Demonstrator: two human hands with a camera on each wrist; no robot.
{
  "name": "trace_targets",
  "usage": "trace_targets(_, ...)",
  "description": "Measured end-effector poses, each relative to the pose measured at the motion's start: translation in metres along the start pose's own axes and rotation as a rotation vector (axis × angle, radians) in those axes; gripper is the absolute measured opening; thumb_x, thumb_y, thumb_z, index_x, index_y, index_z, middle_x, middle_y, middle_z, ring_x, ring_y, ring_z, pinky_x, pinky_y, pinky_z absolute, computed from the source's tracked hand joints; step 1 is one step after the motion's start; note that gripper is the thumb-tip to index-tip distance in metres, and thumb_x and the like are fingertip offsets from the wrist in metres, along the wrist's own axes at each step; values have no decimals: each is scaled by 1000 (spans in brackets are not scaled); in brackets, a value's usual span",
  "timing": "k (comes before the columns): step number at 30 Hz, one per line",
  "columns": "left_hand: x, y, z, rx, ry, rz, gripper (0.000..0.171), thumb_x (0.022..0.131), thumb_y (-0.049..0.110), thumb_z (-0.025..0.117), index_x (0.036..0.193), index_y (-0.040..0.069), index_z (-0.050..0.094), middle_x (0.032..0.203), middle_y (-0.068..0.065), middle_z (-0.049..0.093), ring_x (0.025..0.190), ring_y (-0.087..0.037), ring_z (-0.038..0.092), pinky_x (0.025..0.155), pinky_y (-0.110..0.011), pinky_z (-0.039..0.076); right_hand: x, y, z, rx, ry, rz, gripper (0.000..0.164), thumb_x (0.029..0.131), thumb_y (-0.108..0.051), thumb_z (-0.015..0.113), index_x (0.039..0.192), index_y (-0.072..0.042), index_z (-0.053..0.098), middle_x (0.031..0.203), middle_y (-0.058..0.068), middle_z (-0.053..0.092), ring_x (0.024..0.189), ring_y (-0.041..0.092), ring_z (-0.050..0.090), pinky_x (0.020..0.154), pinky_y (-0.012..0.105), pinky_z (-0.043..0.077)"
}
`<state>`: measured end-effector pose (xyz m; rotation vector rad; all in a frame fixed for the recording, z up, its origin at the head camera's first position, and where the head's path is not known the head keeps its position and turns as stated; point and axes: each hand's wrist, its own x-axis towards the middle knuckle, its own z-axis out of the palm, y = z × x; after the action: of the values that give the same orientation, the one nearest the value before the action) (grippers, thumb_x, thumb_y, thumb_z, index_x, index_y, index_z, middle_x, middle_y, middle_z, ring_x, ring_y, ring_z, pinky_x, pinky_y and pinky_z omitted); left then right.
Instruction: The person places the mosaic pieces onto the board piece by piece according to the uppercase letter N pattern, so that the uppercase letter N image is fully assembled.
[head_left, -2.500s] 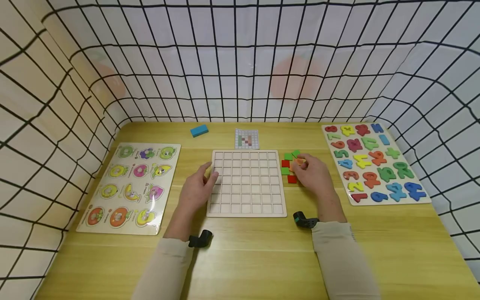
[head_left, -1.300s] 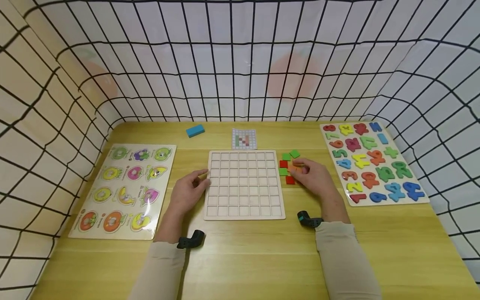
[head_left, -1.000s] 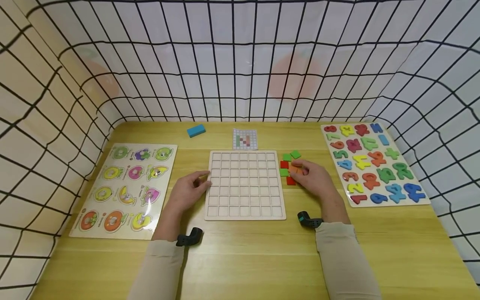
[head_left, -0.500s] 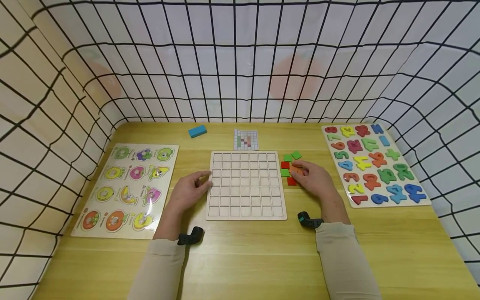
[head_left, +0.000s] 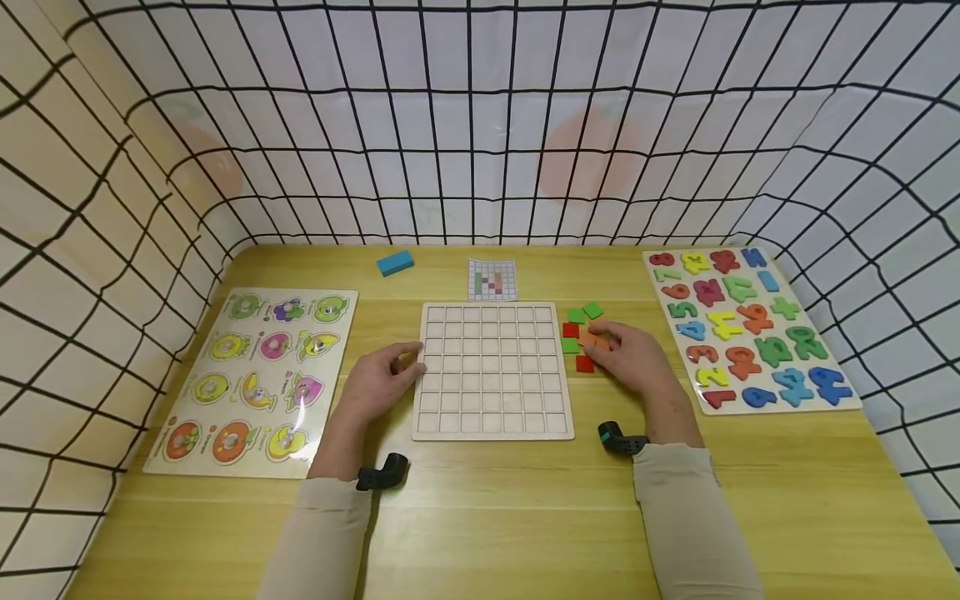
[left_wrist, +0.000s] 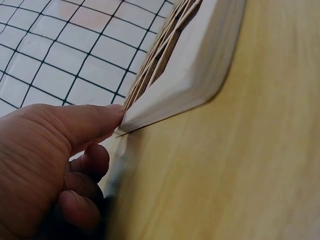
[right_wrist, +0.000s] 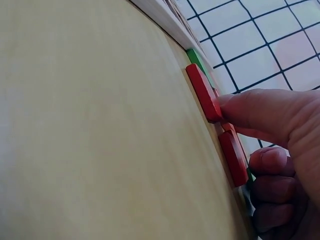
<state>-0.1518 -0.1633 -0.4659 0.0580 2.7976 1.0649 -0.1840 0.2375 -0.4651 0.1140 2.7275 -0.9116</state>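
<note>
The pale wooden grid board (head_left: 492, 372) lies flat in the middle of the table. My left hand (head_left: 378, 382) rests beside its left edge, thumb and forefinger touching the rim; in the left wrist view the thumb (left_wrist: 92, 120) meets the board's corner area. My right hand (head_left: 633, 354) is over the small pile right of the board, thumb and forefinger touching orange tiles (head_left: 597, 341), which they partly hide. Around these lie red tiles (head_left: 585, 363) and green tiles (head_left: 576, 316). Up close in the right wrist view, a red tile (right_wrist: 204, 92) is near the thumb.
A pattern card (head_left: 492, 280) lies behind the board, a blue block (head_left: 395, 262) to its left. A fruit puzzle board (head_left: 251, 383) is at left and a number puzzle board (head_left: 750, 329) at right. Black wire mesh (head_left: 491, 150) walls the table.
My left hand has drawn slightly left, fingers now at the board's rim rather than over it. My right hand has lowered toward the near side of the pile, uncovering a green tile.
</note>
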Motion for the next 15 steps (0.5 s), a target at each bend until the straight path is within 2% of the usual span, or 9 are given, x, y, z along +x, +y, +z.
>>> trace_targets(4,0,1,0,-4,-2,-4,44,97,35,69,139,20,65,78,-3,57,64,-18,47,59,-31,36,0,0,-1,6,6,5,50,98,-43,65,143,-20,57,135,17,54,118,35,47,106,55,40)
trace_targets(10,-1,0,0,-3,0,7,43,97,34,69,138,20,65,76,-2,56,62,-17,46,58,-31,36,1,0,-1,2,17,3,48,98,-43,65,139,-19,59,107,12,51,102,31,46,86,42,40)
trace_targets(15,-1,1,0,-4,-3,8,44,97,34,69,138,19,65,75,-2,55,61,-17,46,58,-31,35,1,0,-1,11,25,2,46,98,-42,65,137,-18,60,102,10,49,96,29,46,79,38,37)
